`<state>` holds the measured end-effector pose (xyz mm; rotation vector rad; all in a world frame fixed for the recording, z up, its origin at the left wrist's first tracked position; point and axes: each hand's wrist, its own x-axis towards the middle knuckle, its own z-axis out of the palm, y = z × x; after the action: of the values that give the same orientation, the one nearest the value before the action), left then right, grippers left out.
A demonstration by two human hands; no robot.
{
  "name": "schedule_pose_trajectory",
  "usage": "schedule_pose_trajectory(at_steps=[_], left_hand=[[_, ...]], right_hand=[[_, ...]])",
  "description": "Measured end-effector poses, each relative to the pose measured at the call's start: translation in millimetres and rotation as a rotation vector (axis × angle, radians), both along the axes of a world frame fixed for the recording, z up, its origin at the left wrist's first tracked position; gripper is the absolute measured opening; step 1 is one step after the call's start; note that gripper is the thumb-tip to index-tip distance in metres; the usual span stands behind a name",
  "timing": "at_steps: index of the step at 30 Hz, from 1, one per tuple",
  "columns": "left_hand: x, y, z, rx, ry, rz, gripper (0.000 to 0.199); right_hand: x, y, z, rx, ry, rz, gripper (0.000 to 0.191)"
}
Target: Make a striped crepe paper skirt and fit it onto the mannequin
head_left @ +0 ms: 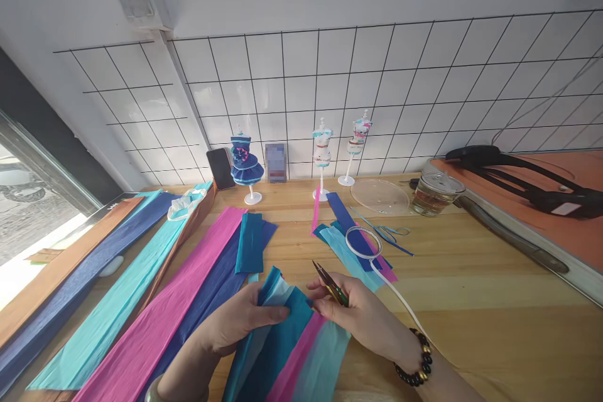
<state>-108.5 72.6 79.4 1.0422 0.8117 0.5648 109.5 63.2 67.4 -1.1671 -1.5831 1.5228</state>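
Note:
My left hand (240, 320) grips layered crepe paper (268, 352), its thumb pressed on the sheets. The layers are teal, pale blue and pink, and they hang toward the front edge of the view. My right hand (365, 314) holds small pointed snips (332, 284), blades pointing up and left. Its thumb and a finger also touch the top edge of the paper. Just beyond my left hand lies a folded teal strip (249, 244). Past my right hand is a pile of blue, teal and pink strips (343, 248), with a white ring on a cable (363, 242) over it.
Long crepe strips (164, 292) cover the left side. Along the tiled wall stand a mini mannequin in a blue dress (247, 166), two wrapped mannequins (322, 151), and a phone (220, 168). At right are a lidded glass (436, 193), a clear disc (379, 195) and a black strap-like object (522, 179).

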Motion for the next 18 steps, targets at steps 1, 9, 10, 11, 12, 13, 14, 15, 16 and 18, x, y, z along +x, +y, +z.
schedule_pose_trajectory(at_steps=[1, 9, 10, 11, 12, 13, 14, 15, 16, 18], left_hand=[[0.1, -0.3, 0.1, -0.001, -0.005, -0.015, 0.017], [-1.4, -1.4, -4.3, -0.025, 0.015, -0.083, 0.022], [-1.5, -1.0, -5.4, -0.035, 0.012, -0.080, 0.022], [-1.5, -0.5, -6.5, -0.046, 0.008, -0.077, 0.023], [-1.5, 0.0, -7.5, -0.058, 0.007, -0.071, 0.023], [-1.6, 0.5, -8.4, -0.070, 0.009, -0.066, 0.023], [-1.6, 0.9, -9.0, -0.085, 0.012, -0.061, 0.023], [-1.6, 1.2, -9.2, -0.100, 0.012, -0.057, 0.023], [-1.6, 1.3, -9.0, -0.116, 0.005, -0.054, 0.023], [-1.6, 1.1, -7.2, -0.136, -0.032, -0.063, 0.026]], right_hand=[[-0.3, -0.1, -0.8, -0.023, 0.003, -0.002, 0.027], [-4.2, 0.5, -5.1, 0.011, -0.015, -0.027, 0.028], [-4.2, 0.8, -4.6, 0.011, -0.024, -0.026, 0.029], [-3.9, 1.1, -3.8, 0.014, -0.039, -0.030, 0.030], [-3.3, 1.6, -2.9, 0.019, -0.056, -0.041, 0.030], [-2.4, 2.1, -2.0, 0.025, -0.071, -0.054, 0.031], [-1.4, 2.7, -1.4, 0.024, -0.083, -0.072, 0.031], [-0.3, 3.2, -1.1, 0.009, -0.089, -0.090, 0.031], [0.7, 3.7, -1.3, -0.024, -0.085, -0.101, 0.032], [2.3, 4.4, -3.1, -0.140, -0.054, -0.096, 0.036]])
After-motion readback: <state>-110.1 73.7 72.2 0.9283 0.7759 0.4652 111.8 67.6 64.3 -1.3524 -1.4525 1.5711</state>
